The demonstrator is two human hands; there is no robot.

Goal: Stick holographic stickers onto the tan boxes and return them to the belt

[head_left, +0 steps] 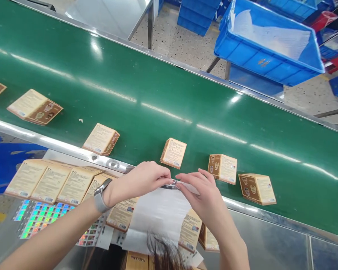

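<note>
Both hands meet over a white sticker sheet [157, 217], whose upper edge is bent and shows a dark strip. With fingertips pinched, my left hand [150, 176] grips a tiny shiny sticker [174, 182] at that edge. My right hand [201, 189] holds the folded edge of the sheet between thumb and fingers. Below the sheet, small printed boxes [190, 230] stick out on either side. A row of similar boxes [50, 182] stands to the left, next to shiny holographic sticker sheets [45, 219]. My left wrist wears a watch [101, 195].
A green conveyor belt [146, 82] runs across the view behind a metal rail [59, 146]. Several brown-and-cream boxes [222, 168] sit spaced along it. Beyond it stands a blue crate [264, 56] with white sheets. Hair hangs into the lower view.
</note>
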